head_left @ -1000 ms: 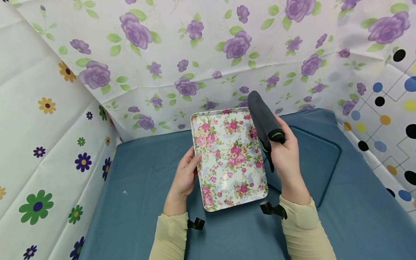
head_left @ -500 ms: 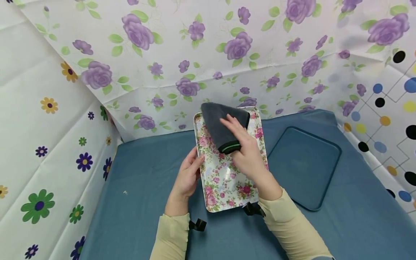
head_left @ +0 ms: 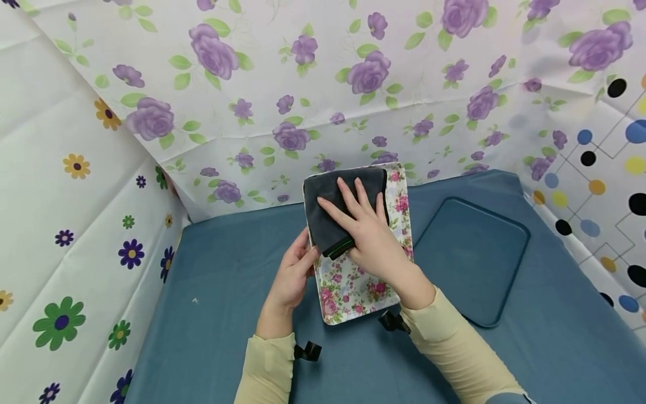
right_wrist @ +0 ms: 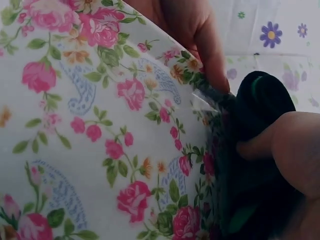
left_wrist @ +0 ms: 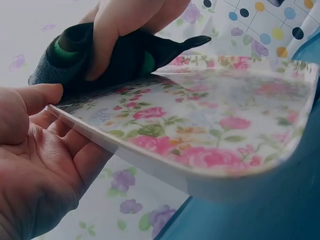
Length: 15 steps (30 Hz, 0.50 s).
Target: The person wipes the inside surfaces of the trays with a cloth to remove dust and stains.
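Beyond the left hand point(head_left: 294, 272) and right hand point(head_left: 372, 235), a creased white back wall point(head_left: 328, 78) bears purple roses. Left of them stands a daisy-printed wall point(head_left: 65, 264); to their right, a dotted wall point(head_left: 613, 179), its material hard to tell. Below them spreads a blue-covered table point(head_left: 222, 269), softly lit.

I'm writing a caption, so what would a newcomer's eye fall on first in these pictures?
Probably the flowered tray, tilted mid-picture, its left edge in the person's left grip. Next, the dark cloth on its upper part, under the spread fingers of the right grip. Behind, purple roses cover the wall sheet.
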Each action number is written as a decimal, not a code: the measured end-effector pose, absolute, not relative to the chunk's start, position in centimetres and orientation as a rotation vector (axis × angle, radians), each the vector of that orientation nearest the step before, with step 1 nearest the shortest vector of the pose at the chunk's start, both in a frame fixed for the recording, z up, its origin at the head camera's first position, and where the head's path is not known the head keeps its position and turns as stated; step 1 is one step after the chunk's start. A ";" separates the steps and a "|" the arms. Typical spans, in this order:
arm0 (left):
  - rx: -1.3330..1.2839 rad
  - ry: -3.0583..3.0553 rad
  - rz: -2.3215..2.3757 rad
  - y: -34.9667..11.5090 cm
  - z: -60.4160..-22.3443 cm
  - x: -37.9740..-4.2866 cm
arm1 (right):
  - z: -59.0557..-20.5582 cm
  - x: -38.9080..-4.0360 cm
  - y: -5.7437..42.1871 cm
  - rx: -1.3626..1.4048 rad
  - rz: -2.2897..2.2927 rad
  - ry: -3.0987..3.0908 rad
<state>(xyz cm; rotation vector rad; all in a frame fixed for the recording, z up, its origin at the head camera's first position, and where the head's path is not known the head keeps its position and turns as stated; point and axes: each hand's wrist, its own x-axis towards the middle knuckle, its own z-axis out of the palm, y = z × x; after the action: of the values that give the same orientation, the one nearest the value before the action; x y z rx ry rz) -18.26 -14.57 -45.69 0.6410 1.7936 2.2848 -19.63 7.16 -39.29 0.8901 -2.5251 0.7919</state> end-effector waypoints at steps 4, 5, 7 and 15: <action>0.661 1.813 2.278 -14.5 -45.7 -18.3 | -39.1 -19.6 7.1 0.911 0.719 -2.524; 0.665 1.818 2.276 -14.5 -45.7 -18.3 | -39.1 -19.6 7.0 0.914 0.709 -2.520; 0.675 1.822 2.274 -14.6 -45.7 -18.3 | -39.1 -19.6 7.0 0.918 0.692 -2.513; 0.694 1.833 2.268 -14.4 -45.6 -18.2 | -38.8 -19.5 6.9 0.933 0.649 -2.497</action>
<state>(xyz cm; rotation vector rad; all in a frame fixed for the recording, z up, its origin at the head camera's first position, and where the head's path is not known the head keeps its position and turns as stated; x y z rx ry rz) -18.17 -14.41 -45.56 0.6936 1.8334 2.2685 -19.46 6.89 -38.84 0.9334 -2.4967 0.6486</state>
